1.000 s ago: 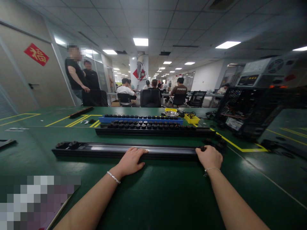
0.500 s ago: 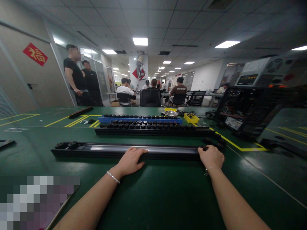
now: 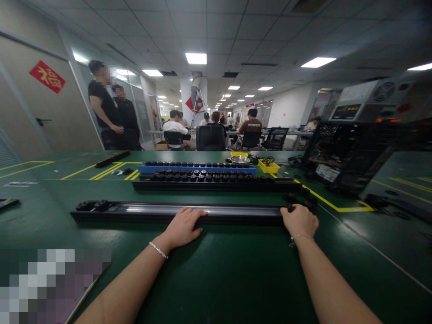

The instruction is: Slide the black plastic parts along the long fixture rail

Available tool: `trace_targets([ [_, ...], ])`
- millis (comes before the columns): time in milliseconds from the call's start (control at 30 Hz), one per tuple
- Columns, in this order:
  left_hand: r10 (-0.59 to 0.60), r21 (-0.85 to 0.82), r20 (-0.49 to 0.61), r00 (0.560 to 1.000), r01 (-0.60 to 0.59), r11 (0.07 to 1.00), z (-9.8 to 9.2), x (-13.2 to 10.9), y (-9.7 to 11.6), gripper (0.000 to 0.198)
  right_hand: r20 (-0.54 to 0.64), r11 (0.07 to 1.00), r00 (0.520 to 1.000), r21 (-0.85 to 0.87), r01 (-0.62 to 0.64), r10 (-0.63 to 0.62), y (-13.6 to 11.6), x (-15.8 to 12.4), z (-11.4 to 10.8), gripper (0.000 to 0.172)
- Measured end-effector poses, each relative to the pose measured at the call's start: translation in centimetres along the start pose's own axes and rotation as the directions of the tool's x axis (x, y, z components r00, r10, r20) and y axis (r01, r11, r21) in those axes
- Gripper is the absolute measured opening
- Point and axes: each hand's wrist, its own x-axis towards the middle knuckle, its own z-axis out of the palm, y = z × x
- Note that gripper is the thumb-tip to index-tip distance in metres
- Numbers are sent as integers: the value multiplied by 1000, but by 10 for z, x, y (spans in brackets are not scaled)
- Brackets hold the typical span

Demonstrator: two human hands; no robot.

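A long black rail (image 3: 145, 218) with a shiny grey channel lies crosswise in front of me. Small black round parts (image 3: 100, 204) sit in its left end. My left hand (image 3: 184, 227) rests over the rail's front edge near the middle, fingers stretched and thumb apart. At the rail's right end my right hand (image 3: 300, 220) is closed, its fingers bent around a small dark part (image 3: 290, 209), mostly hidden by the hand. Behind lie a second black rail (image 3: 216, 185) and a blue rail (image 3: 199, 169), both with rows of black round parts.
A yellow bin (image 3: 269, 167) with cables and a metal bowl (image 3: 240, 159) stand behind the rails. An open computer case (image 3: 332, 157) is at the right. A dark strip (image 3: 112, 159) lies back left on the green table (image 3: 229, 279). Several people are beyond.
My right hand has shifted very slightly to the right at the rail's end. The left hand stays on the rail, and the view has moved a little.
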Motion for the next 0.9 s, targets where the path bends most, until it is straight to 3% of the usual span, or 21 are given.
trace_targets([
  [333, 7, 0, -2, 1000, -7, 1000, 0, 0, 0, 48, 37, 998, 998, 31, -50, 49, 9, 6, -1, 50],
  [900, 8, 0, -4, 1000, -8, 1000, 1, 0, -2, 45, -4, 983, 992, 130, -127, 129, 28, 20, 5, 46],
])
